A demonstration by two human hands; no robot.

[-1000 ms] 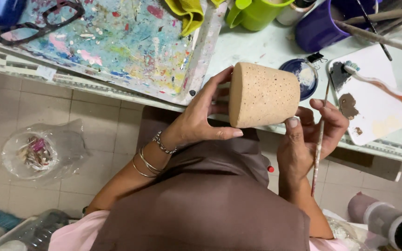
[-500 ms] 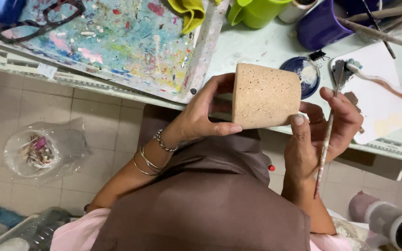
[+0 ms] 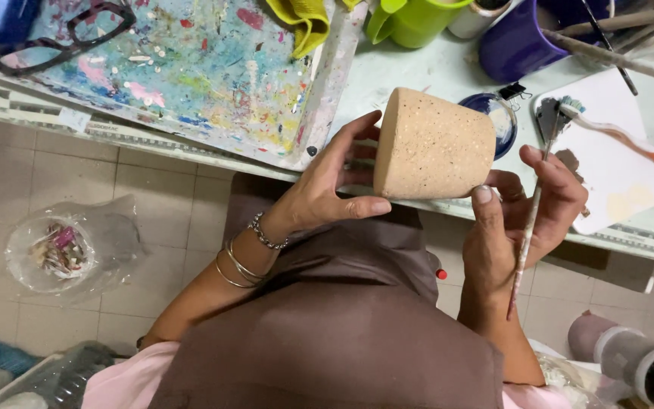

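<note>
While hands (image 3: 334,189) cradle speckled tapered clay pot (image 3: 433,144)

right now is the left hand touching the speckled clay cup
Touching. The head view shows the left hand clasping the tan speckled cup: its thumb presses along the lower edge and its fingers wrap the closed end, with no gap.

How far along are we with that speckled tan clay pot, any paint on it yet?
Done: nothing on the pot itself; the side of the speckled tan clay pot that shows is bare. The white palette sheet already carries brown smears. In hand: the left hand holds the pot on its side, and the right hand steadies its rim while holding a thin paintbrush. Left: all visible painting.
</note>
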